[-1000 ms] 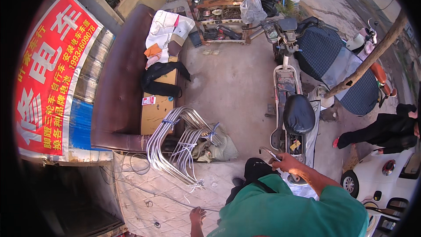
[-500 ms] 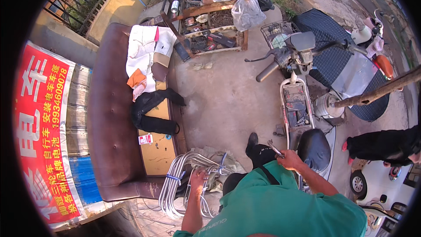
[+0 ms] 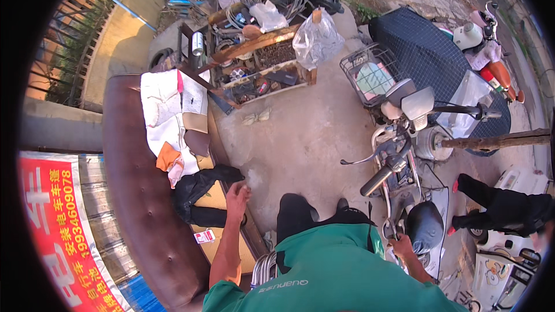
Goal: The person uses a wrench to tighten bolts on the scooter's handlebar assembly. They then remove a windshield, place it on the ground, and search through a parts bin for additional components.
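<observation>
My left hand (image 3: pixel 237 200) is raised beside the front edge of the brown sofa (image 3: pixel 139 196), its fingers loosely bent and apart, with nothing seen in them. Nearest to it lies a black garment (image 3: pixel 199 193) on the sofa's yellow seat board. Down by the black saddle (image 3: pixel 425 225) of a scooter, my right hand (image 3: pixel 403 247) is closed round what looks like a metal hand tool; the tool's kind is too small to make out. Beside my left elbow, a bundle of bent silver tubes (image 3: pixel 265 268) shows only in part, mostly hidden by my body.
The scooter's handlebar grip (image 3: pixel 384 178) juts toward me on the right. Ahead stands a wooden-framed box (image 3: pixel 266 84) of tools and parts, with a clear plastic bag (image 3: pixel 316 40) hanging from it. A wooden pole (image 3: pixel 503 140) crosses at right, near another person in black (image 3: pixel 503 205).
My left hand has let go of the silver tube bundle and moved forward to the sofa's edge. My body has moved forward, and my right hand stays low by the saddle.
</observation>
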The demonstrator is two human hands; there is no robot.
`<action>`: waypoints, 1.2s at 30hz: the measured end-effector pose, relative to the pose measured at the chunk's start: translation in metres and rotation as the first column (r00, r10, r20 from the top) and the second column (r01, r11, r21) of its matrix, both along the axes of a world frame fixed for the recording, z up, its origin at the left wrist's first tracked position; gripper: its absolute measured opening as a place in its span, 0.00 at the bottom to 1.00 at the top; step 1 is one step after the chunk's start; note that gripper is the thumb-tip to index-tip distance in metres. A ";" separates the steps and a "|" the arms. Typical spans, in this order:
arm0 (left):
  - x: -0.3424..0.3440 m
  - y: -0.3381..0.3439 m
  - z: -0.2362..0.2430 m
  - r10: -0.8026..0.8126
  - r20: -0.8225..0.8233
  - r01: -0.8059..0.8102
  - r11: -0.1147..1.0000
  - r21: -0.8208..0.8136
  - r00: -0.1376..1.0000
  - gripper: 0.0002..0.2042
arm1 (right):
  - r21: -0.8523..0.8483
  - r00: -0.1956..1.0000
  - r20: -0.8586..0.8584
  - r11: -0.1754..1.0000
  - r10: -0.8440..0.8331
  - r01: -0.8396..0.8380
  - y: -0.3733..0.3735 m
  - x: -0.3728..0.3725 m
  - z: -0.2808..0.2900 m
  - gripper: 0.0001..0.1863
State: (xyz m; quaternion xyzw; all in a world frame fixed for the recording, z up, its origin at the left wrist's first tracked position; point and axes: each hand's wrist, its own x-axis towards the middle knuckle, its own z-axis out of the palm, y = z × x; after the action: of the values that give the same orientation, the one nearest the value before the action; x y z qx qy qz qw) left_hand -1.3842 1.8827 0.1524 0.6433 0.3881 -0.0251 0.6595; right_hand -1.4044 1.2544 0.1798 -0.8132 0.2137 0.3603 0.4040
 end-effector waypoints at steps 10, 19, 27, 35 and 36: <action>0.129 0.115 -0.104 -0.508 -0.312 0.531 0.847 -0.013 0.803 0.16 | -0.073 0.940 -0.026 0.939 -0.339 0.337 0.221 0.036 -0.018 0.11; 0.347 0.209 -0.156 -0.631 -0.089 0.628 0.729 0.272 0.771 0.11 | -0.038 0.979 -0.045 0.979 -0.200 0.199 0.369 0.176 -0.032 0.10; 0.546 0.207 -0.195 -0.717 0.193 0.460 0.604 0.650 0.670 0.10 | 0.233 0.990 0.007 0.963 -0.142 0.137 0.456 0.326 -0.133 0.09; 0.710 0.191 -0.245 -0.921 -0.091 -0.095 -0.136 0.986 0.379 0.18 | 0.204 0.876 0.431 0.922 0.217 -0.329 0.487 0.475 -0.243 0.08; 0.725 0.186 -0.253 -0.923 -0.127 -0.031 -0.149 0.988 0.363 0.19 | 0.194 0.820 0.532 0.913 0.210 -0.360 0.490 0.492 -0.251 0.09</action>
State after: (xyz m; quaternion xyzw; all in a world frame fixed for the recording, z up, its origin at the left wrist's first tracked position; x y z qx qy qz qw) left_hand -0.6595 2.0682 -0.1005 0.9308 -0.2965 0.1981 0.0809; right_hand -0.9121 1.7444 -0.0715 -0.8341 -0.0779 0.2212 0.4993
